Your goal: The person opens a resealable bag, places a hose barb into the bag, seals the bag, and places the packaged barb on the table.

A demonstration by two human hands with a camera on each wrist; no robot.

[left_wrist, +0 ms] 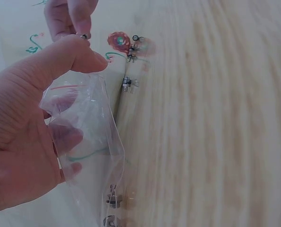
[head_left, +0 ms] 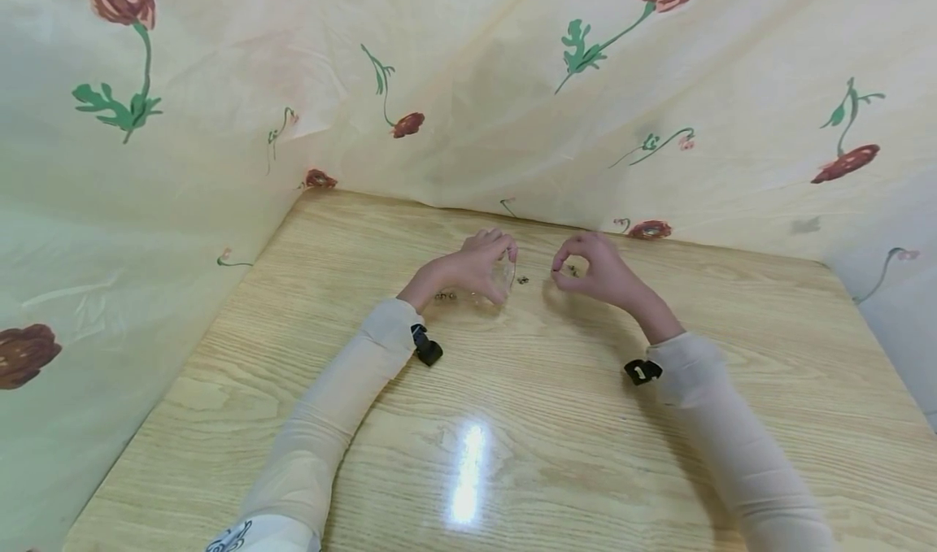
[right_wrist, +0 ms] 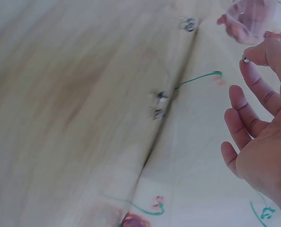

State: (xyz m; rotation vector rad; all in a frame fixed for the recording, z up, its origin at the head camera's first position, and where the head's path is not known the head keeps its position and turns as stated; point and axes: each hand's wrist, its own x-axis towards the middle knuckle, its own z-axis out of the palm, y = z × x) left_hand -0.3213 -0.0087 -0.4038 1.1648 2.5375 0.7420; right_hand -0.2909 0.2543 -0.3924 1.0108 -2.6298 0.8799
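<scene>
My left hand [head_left: 476, 269] grips a clear plastic zip bag [left_wrist: 93, 137] between thumb and curled fingers, just above the table. A thin red line runs along the bag's top edge. To its right, my right hand [head_left: 602, 274] pinches a tiny shiny metal piece [right_wrist: 245, 59] between thumb and index fingertip; its exact kind is too small to tell. The other right fingers are loosely bent. Small metal hardware pieces [head_left: 523, 280] lie on the table between the hands. More such pieces [right_wrist: 159, 113] lie beside the right hand, and others [head_left: 445, 296] near the left wrist.
The wood-grain table [head_left: 527, 397] extends toward me and to both sides. A flower-patterned sheet [head_left: 468, 145] hangs along its back and left edges, close behind both hands. Bright glare [head_left: 467, 475] falls on the front of the tabletop.
</scene>
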